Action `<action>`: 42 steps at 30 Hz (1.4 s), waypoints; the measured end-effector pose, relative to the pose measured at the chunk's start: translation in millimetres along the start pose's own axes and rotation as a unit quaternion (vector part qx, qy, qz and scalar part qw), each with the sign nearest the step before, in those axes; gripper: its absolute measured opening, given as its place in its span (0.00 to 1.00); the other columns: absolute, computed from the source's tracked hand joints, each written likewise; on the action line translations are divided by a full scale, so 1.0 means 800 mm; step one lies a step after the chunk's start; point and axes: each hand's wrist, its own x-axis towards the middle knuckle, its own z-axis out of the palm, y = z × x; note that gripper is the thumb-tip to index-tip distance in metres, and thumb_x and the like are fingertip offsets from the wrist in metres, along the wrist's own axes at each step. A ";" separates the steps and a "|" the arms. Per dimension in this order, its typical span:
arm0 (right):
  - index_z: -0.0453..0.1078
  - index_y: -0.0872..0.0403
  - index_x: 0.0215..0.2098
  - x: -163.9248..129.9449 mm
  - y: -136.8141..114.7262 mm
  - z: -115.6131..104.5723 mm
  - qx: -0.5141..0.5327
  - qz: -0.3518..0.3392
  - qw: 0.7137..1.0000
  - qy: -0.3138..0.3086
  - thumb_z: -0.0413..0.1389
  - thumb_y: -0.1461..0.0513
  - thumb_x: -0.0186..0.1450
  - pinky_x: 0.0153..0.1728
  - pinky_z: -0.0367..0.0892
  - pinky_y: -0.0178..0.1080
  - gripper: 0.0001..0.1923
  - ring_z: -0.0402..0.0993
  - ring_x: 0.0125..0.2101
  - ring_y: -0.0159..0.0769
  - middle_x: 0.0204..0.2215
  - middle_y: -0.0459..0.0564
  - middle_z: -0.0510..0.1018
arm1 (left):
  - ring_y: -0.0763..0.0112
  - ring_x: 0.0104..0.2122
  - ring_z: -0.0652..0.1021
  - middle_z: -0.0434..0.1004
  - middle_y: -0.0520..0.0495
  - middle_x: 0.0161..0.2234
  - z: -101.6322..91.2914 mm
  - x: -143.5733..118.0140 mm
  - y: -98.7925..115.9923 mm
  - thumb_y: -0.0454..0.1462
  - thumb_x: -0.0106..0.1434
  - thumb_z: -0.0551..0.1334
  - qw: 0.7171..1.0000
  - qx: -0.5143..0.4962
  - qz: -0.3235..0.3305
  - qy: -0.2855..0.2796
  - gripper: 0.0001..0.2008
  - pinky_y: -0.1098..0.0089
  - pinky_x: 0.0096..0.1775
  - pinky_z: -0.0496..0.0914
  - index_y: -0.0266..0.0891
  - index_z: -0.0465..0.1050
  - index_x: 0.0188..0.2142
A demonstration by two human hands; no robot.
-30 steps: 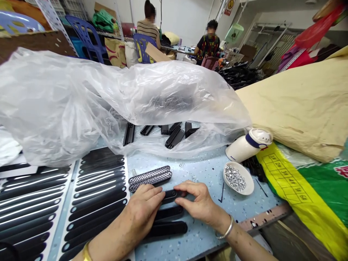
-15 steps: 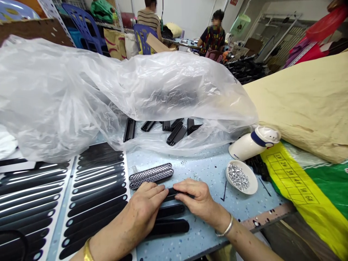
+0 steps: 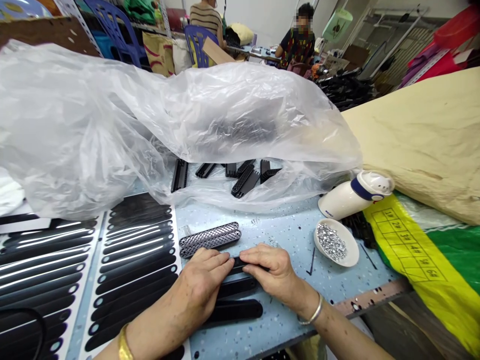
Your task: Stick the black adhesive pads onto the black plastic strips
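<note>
Black bar [image 3: 237, 266] left of the bowl [image 3: 353, 252]

Fingers of the right hand [image 3: 273, 270] pinch the bar's end nearer the bowl; the left hand [image 3: 204, 276] covers the farther end, its grip hidden. The bar looks light, stiff and smooth, perhaps slippery: best held by the edges near its 2 ends.

The one camera sits on the worker's head. It looks forward and down, with the left hand [image 3: 204, 280] and right hand [image 3: 275, 270] close by, low in the middle. It sees across the worktop [image 3: 279, 227] to the far wall [image 3: 264, 15].
</note>
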 end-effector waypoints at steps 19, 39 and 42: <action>0.80 0.51 0.35 0.002 0.002 -0.004 0.034 0.075 0.997 0.000 0.59 0.70 0.59 0.42 0.76 0.41 0.11 0.81 0.38 0.37 0.37 0.51 0.83 | 0.61 0.39 0.80 0.80 0.38 0.41 -0.003 -0.005 0.005 0.26 0.65 0.54 0.999 -0.005 -0.034 0.005 0.15 0.61 0.40 0.76 0.36 0.75 0.46; 0.69 0.55 0.27 -0.059 -0.088 0.210 -0.152 -0.268 0.950 -0.061 0.56 0.64 0.60 0.34 0.70 0.48 0.04 0.76 0.40 0.50 0.32 0.51 0.81 | 0.73 0.18 0.71 0.71 0.55 0.17 -0.141 -0.196 0.102 0.46 0.60 0.64 0.854 -0.007 -0.456 0.250 0.14 0.78 0.21 0.65 0.41 0.74 0.22; 0.70 0.55 0.28 -0.071 -0.091 0.206 -0.096 -0.285 0.953 -0.045 0.53 0.70 0.59 0.34 0.69 0.47 0.07 0.77 0.39 0.48 0.34 0.53 0.82 | 0.75 0.16 0.66 0.65 0.55 0.14 -0.115 -0.250 0.131 0.48 0.58 0.65 0.773 -0.059 -0.555 0.300 0.20 0.77 0.19 0.61 0.39 0.70 0.16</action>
